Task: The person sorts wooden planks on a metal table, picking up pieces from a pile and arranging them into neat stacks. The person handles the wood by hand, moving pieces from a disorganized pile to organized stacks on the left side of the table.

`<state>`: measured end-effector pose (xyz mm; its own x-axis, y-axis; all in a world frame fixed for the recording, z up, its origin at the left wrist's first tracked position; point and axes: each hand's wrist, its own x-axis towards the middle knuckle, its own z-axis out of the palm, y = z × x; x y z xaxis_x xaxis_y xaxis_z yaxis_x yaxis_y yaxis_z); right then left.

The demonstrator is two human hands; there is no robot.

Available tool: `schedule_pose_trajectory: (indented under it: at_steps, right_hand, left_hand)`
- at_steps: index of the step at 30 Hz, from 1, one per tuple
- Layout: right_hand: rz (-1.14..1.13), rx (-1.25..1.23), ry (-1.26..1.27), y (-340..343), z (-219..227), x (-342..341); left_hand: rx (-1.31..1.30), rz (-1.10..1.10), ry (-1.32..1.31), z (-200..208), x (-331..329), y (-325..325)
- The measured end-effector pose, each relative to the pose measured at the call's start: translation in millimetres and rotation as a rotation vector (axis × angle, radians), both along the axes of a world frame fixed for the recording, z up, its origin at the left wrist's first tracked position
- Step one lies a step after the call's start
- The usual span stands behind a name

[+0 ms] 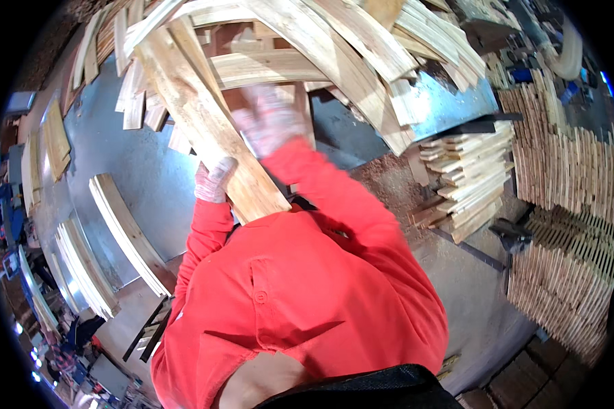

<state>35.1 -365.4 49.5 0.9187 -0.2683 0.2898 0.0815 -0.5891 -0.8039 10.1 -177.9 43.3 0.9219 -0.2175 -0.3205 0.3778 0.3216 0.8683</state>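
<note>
A long wooden board slants from the far plank pile down to my chest. My gloved left hand is closed on its left edge near the lower end, thumb on top. My gloved right hand is to the right of the board, blurred by motion. Its fingers look spread, and I see nothing held in it. Under and beyond the board lie several loose planks, among them a slightly curved-looking plank behind my right hand.
A metal table spreads to the left, with stacked strips and another plank pair on it. On the right stand a crooked stack of short boards and tall wood stacks. Sawdust covers the floor between.
</note>
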Motion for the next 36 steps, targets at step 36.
schedule_pose_trajectory:
  at_steps: [36]
  right_hand:
    - [0.303, 0.711, 0.311, 377, 54, 417]
  left_hand:
    - [1.676, 0.149, 0.378, 7, -48, 368]
